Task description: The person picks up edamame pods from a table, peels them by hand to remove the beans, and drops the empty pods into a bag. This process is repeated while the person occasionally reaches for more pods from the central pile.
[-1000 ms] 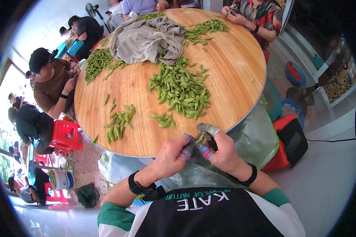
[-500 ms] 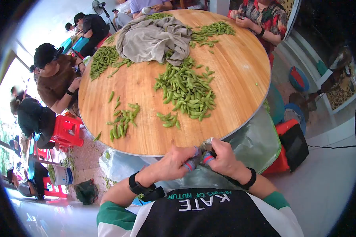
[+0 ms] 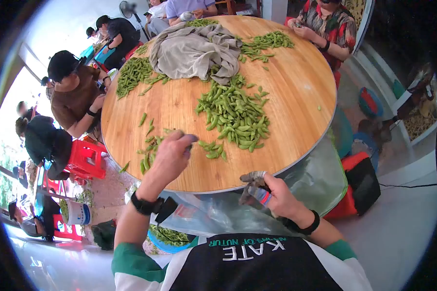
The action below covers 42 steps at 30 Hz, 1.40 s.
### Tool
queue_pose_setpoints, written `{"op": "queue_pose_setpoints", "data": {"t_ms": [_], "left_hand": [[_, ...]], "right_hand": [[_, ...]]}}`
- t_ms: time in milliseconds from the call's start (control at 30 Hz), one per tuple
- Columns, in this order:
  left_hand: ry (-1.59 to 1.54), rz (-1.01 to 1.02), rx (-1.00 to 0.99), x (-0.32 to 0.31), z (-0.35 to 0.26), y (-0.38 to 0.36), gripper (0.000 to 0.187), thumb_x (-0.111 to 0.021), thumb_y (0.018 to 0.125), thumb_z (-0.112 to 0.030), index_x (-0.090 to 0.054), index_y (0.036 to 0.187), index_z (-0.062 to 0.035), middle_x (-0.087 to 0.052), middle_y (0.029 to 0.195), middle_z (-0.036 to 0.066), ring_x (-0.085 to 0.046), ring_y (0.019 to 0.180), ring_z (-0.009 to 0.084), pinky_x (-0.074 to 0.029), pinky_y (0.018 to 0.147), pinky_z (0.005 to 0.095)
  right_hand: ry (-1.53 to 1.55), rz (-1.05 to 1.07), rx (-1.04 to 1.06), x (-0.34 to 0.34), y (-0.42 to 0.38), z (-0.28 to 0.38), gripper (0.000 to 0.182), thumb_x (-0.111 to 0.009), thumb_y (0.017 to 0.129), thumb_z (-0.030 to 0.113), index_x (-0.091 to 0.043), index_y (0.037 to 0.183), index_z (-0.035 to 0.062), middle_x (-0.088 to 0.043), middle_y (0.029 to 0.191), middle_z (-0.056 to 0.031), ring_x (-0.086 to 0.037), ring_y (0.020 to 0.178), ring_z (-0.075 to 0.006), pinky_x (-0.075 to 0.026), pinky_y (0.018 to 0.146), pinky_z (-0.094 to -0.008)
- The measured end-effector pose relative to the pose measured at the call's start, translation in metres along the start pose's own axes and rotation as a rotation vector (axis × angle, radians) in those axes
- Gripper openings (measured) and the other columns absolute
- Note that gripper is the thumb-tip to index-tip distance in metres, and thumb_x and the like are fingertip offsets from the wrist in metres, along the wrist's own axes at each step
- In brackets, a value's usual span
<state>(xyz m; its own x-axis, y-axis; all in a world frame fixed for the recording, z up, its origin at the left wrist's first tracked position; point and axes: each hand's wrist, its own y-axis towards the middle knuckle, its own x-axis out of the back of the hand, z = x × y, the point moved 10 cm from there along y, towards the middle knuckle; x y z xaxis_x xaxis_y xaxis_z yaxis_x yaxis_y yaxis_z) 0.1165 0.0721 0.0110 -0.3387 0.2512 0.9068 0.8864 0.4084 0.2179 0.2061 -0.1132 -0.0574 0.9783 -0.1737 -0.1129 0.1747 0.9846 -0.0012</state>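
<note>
My left hand (image 3: 172,154) reaches out over the round wooden table (image 3: 296,97), above a loose scatter of green bean pods (image 3: 148,148). Its taped fingertips are drawn together, and from behind I cannot see whether they hold a pod. My right hand (image 3: 267,194) stays low at the table's near edge, its taped fingers curled shut with nothing showing in them. Just beyond my left fingertips lies a small cluster of pods (image 3: 212,148). A big heap of pods (image 3: 235,114) sits at the table's centre.
A grey cloth (image 3: 196,46) covers more pods at the far side. A clear plastic bag (image 3: 315,169) hangs under the near edge. A person in brown (image 3: 75,97) sits left, another in a patterned shirt (image 3: 332,22) far right. Red stools (image 3: 85,160) and a white bucket (image 3: 75,213) stand at left.
My hands were together at the near edge, working a pod. The left hand has since swung up and left over the table, while the right stayed at the edge.
</note>
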Motion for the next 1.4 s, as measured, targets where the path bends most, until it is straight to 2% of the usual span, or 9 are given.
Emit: {"op": "queue_pose_setpoints", "data": {"t_ms": [167,267,467,567,667,1033,1100,1233,1400], "left_hand": [[-0.063,0.117,0.032,-0.045,0.014,0.015,0.023,-0.054,0.075,0.001,-0.058,0.098,-0.0004,-0.057,0.089,0.019,-0.057,0.086,0.0369,-0.046,0.074,0.0409],[-0.156,-0.012,0.092,-0.033,0.028,0.008,0.019,-0.056,0.073,0.002,-0.056,0.092,0.0001,-0.059,0.085,0.021,-0.058,0.083,0.0396,-0.046,0.072,0.0444],[-0.224,-0.090,0.229,-0.025,0.040,-0.006,0.019,-0.059,0.075,0.002,-0.055,0.094,0.0007,-0.064,0.084,0.014,-0.064,0.076,0.0245,-0.049,0.070,0.0334],[-0.550,-0.133,0.280,-0.019,0.012,-0.009,0.018,-0.060,0.076,0.006,-0.056,0.092,-0.0006,-0.064,0.083,0.012,-0.063,0.074,0.0210,-0.050,0.069,0.0317],[-1.057,-0.009,0.285,-0.040,-0.026,-0.010,0.017,-0.063,0.078,0.009,-0.058,0.089,-0.0021,-0.062,0.083,0.000,-0.060,0.079,0.0085,-0.051,0.072,0.0254],[-1.285,0.103,0.314,-0.071,-0.069,-0.014,0.022,-0.065,0.071,0.014,-0.058,0.084,-0.0025,-0.061,0.085,0.001,-0.060,0.081,0.0106,-0.052,0.076,0.0271],[-1.200,0.124,0.223,-0.072,-0.069,-0.015,0.024,-0.057,0.078,0.014,-0.057,0.096,-0.0012,-0.063,0.091,0.002,-0.059,0.086,0.0099,-0.050,0.080,0.0270],[-1.166,0.097,0.227,-0.070,-0.070,-0.019,0.023,-0.056,0.078,0.014,-0.057,0.096,-0.0011,-0.062,0.089,0.002,-0.059,0.086,0.0100,-0.050,0.079,0.0270],[-1.373,0.115,0.315,-0.084,-0.061,-0.019,0.020,-0.055,0.076,0.012,-0.055,0.089,-0.0022,-0.063,0.086,0.004,-0.059,0.075,0.0104,-0.050,0.070,0.0253]], "right_hand": [[0.117,-0.018,-0.097,0.008,-0.005,-0.001,0.031,-0.042,0.096,0.013,-0.046,0.124,0.0004,-0.063,0.084,-0.0116,-0.055,0.061,-0.0120,-0.043,0.051,-0.0235],[0.296,-0.041,-0.096,0.014,-0.009,-0.019,0.035,-0.034,0.099,0.020,-0.045,0.127,0.0005,-0.061,0.082,-0.0125,-0.049,0.054,-0.0099,-0.038,0.046,-0.0222],[0.356,-0.036,-0.050,0.007,-0.004,-0.015,0.040,-0.030,0.101,0.023,-0.042,0.132,0.0017,-0.059,0.079,-0.0118,-0.045,0.053,-0.0090,-0.036,0.046,-0.0210],[0.372,-0.051,-0.062,0.006,-0.001,-0.011,0.041,-0.031,0.101,0.024,-0.040,0.135,0.0028,-0.058,0.077,-0.0098,-0.045,0.054,-0.0086,-0.035,0.046,-0.0209],[0.343,-0.062,-0.049,0.002,0.001,-0.004,0.042,-0.033,0.102,0.024,-0.038,0.138,0.0042,-0.057,0.075,-0.0077,-0.044,0.054,-0.0080,-0.035,0.046,-0.0207],[0.336,-0.013,-0.044,-0.003,-0.004,0.007,0.041,-0.035,0.099,0.017,-0.039,0.139,0.0093,-0.050,0.067,0.0003,-0.041,0.051,-0.0056,-0.034,0.045,-0.0199],[0.233,-0.027,-0.016,-0.002,-0.005,0.013,0.043,-0.036,0.096,0.013,-0.040,0.139,0.0093,-0.051,0.066,0.0008,-0.042,0.052,-0.0052,-0.034,0.045,-0.0201],[0.138,-0.014,0.001,0.001,-0.005,0.009,0.045,-0.037,0.093,0.007,-0.043,0.138,0.0088,-0.052,0.066,0.0012,-0.045,0.055,-0.0053,-0.036,0.048,-0.0209],[-0.046,-0.068,0.045,0.008,-0.006,0.023,0.051,-0.041,0.087,-0.001,-0.044,0.137,0.0079,-0.061,0.074,-0.0005,-0.051,0.061,-0.0072,-0.043,0.057,-0.0233]]}}
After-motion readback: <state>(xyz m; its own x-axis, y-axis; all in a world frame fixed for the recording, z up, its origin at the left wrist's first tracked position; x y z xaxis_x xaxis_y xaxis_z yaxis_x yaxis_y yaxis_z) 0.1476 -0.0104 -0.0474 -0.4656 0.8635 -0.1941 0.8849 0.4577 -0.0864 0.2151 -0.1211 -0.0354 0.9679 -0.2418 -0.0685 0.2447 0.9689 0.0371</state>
